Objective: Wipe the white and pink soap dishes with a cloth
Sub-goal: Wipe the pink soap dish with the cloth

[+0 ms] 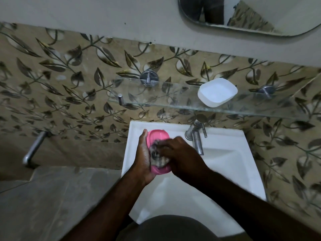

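Oval pink dish, crumpled cloth, R hand

Left hand glistened wet, right hand blurred, forearms were bare, dark grey garment covered the torso.

leaf-patterned wall tiles, glass shelf, mirror

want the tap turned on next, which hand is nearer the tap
Right. The right hand, on the cloth, sits just beside the tap; the left hand holds the pink soap dish farther left.
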Demonstrator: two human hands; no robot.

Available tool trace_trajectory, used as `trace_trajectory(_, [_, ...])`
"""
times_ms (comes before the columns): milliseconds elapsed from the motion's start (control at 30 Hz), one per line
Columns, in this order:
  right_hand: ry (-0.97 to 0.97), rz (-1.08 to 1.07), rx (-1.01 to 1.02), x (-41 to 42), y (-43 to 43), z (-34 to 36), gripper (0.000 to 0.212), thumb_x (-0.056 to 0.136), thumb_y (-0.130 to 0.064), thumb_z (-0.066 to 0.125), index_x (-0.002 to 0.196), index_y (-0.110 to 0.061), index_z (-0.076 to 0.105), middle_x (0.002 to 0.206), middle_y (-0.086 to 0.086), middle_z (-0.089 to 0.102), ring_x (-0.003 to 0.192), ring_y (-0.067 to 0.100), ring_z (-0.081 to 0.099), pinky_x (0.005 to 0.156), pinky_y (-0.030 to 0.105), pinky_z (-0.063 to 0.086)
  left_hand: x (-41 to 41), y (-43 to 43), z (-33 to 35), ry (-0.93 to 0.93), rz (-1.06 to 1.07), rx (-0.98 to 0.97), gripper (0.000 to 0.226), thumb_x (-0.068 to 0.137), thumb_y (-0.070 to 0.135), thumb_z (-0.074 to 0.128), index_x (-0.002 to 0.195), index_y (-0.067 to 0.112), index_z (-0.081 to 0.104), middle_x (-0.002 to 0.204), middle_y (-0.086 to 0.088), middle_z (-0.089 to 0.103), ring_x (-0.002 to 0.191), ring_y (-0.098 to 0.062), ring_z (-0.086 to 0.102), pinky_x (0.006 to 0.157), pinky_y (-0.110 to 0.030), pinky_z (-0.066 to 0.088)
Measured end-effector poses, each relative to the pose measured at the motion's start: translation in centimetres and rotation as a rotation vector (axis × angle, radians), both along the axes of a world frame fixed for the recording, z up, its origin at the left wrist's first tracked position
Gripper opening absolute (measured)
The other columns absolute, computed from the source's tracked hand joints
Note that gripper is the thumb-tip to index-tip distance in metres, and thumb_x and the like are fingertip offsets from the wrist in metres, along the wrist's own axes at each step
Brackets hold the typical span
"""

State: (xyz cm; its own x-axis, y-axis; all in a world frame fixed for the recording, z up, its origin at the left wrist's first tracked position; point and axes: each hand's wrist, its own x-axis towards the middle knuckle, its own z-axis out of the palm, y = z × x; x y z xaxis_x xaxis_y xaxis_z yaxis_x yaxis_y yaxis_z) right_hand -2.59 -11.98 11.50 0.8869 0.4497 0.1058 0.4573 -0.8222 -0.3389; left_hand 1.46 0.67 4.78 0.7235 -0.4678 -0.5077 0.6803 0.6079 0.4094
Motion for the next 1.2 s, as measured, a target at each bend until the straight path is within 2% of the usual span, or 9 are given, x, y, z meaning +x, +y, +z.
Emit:
trace_trajectory(133, [-0.047,-0.100,0.095,1.6,0.2,0.6,0.047,0.063,0.005,0.056,0.106,-0.003,0.073,0.117,0.015,0.068,0.093,0.042,0.058,0.078,0.042,0.051,-0.2,-1.2,0.6,-0.071,0.083,-0.091,0.050,0.087,0.055,0.051,0.082,0.014,0.079,0.084,-0.011,0.075,0.077,-0.024,0.073,0.065,-0.034,0.059])
trace_trajectory(267, [0.033,0.076,0.071,-0.7,-0.6,-0.1,0.043,0.070,0.007,0.064,0.106,-0.014,0.073,0.122,0.003,0.067,0.092,0.031,0.056,0.077,0.026,0.040,0.8,0.4,1.0,-0.016,-0.033,0.036,0.075,0.069,0.077,0.056,0.079,0.005,0.076,0.075,-0.015,0.067,0.068,-0.028,0.068,0.067,-0.037,0.057])
trace_trajectory(367, [-0.125,0.085,0.011,-0.7,-0.5,-0.1,0.040,0.069,0.004,0.069,0.104,-0.014,0.074,0.117,0.002,0.070,0.085,0.030,0.059,0.070,0.030,0.050,0.8,0.2,1.3,0.022,-0.056,0.040,0.082,0.067,0.080,0.056,0.079,0.001,0.076,0.074,-0.016,0.069,0.066,-0.029,0.070,0.063,-0.039,0.057])
trace_trajectory(567, [-0.384,-0.154,0.058,1.9,-0.3,0.7,0.031,0.080,-0.010,0.052,0.100,-0.006,0.075,0.108,0.009,0.073,0.080,0.035,0.062,0.063,0.032,0.053,0.5,-1.4,2.7,-0.173,0.064,0.043,0.052,0.078,0.057,0.056,0.088,0.012,0.080,0.093,-0.014,0.075,0.082,-0.024,0.074,0.067,-0.033,0.060])
trace_trajectory(700, [-0.202,-0.304,0.145,0.6,0.0,-0.6,0.038,0.066,-0.003,0.067,0.104,-0.005,0.072,0.102,0.014,0.070,0.088,0.033,0.064,0.073,0.035,0.051,0.8,-1.2,3.0,-0.218,0.067,0.188,0.061,0.077,0.064,0.055,0.104,0.013,0.075,0.097,-0.014,0.072,0.085,-0.027,0.071,0.071,-0.036,0.058])
trace_trajectory(767, [-0.019,-0.370,0.297,-0.8,0.7,-1.1,0.019,0.072,-0.017,0.061,0.088,-0.014,0.070,0.083,0.007,0.067,0.076,0.023,0.062,0.068,0.032,0.048,0.3,-1.3,3.0,-0.205,0.109,0.295,0.063,0.083,0.065,0.053,0.111,0.011,0.069,0.095,-0.015,0.070,0.087,-0.031,0.067,0.082,-0.043,0.054])
trace_trajectory(933, [0.395,-0.549,0.803,-1.2,0.3,-0.5,0.013,0.078,-0.015,0.057,0.065,-0.012,0.056,0.059,-0.001,0.061,0.054,0.011,0.057,0.053,0.031,0.048,-0.9,-2.0,3.0,-0.482,0.128,0.471,0.059,0.078,0.071,0.050,0.078,0.017,0.076,0.079,-0.013,0.072,0.076,-0.028,0.067,0.078,-0.039,0.052])
trace_trajectory(1067, [0.159,-0.592,0.849,-0.2,0.5,0.3,0.006,0.076,-0.020,0.055,0.075,-0.015,0.058,0.065,-0.003,0.062,0.057,0.007,0.057,0.057,0.026,0.049,-0.2,-2.4,4.4,-0.541,0.138,0.419,0.054,0.076,0.068,0.051,0.091,0.025,0.078,0.093,-0.011,0.076,0.094,-0.028,0.070,0.091,-0.042,0.053])
trace_trajectory(1200, [0.132,-0.505,0.589,-1.5,0.9,-0.8,0.008,0.080,-0.017,0.057,0.082,-0.024,0.054,0.069,-0.006,0.064,0.062,0.012,0.062,0.060,0.034,0.051,0.3,-1.9,4.8,-0.571,0.170,0.435,0.044,0.081,0.064,0.053,0.080,0.028,0.078,0.081,-0.009,0.074,0.077,-0.024,0.069,0.072,-0.032,0.056])
